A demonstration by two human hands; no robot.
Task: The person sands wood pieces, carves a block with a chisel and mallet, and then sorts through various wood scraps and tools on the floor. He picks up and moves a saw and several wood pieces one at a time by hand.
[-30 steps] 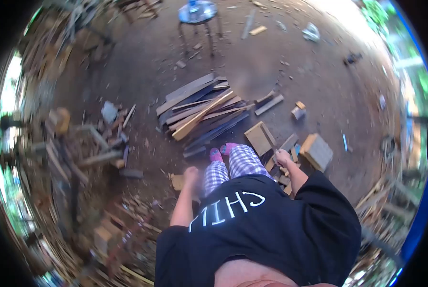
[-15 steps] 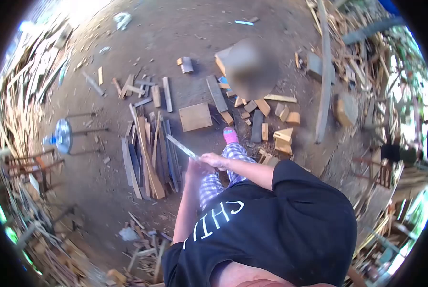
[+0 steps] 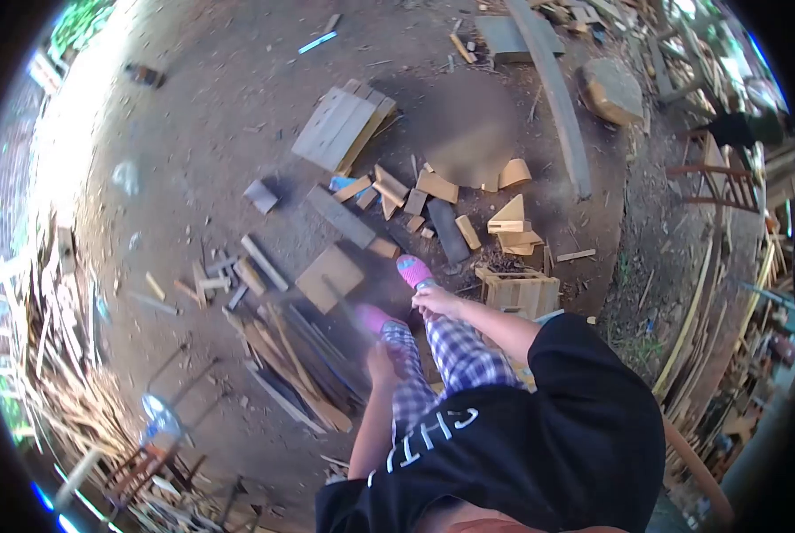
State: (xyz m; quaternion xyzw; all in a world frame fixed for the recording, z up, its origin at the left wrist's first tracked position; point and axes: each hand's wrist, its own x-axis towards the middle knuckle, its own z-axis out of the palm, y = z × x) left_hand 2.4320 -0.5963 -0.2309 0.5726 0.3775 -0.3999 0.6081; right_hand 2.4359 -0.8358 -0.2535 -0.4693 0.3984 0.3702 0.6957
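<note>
My left hand (image 3: 382,362) is low beside my left leg, blurred by motion. A thin, pale strip of wood (image 3: 348,306) extends up and left from it, smeared, with the hand closed round its near end. My right hand (image 3: 435,304) is in front of my right shin, fingers curled closed; whatever may be inside them is hidden. Nearest the strip's far end is a flat square board (image 3: 330,278) on the ground. Left of my left hand lies a pile of long wooden slats (image 3: 295,360).
Cut wooden blocks (image 3: 437,186) lie scattered ahead of my feet, near a stack of boards (image 3: 335,129). A wooden crate (image 3: 519,295) stands right of my right foot. A long beam (image 3: 557,107) and a stool (image 3: 162,413) are farther out. A round blur hides part of the ground.
My hands, together on the strip before, are now apart; the strip stays with the left. The view has turned and shifted right, and both feet now show.
</note>
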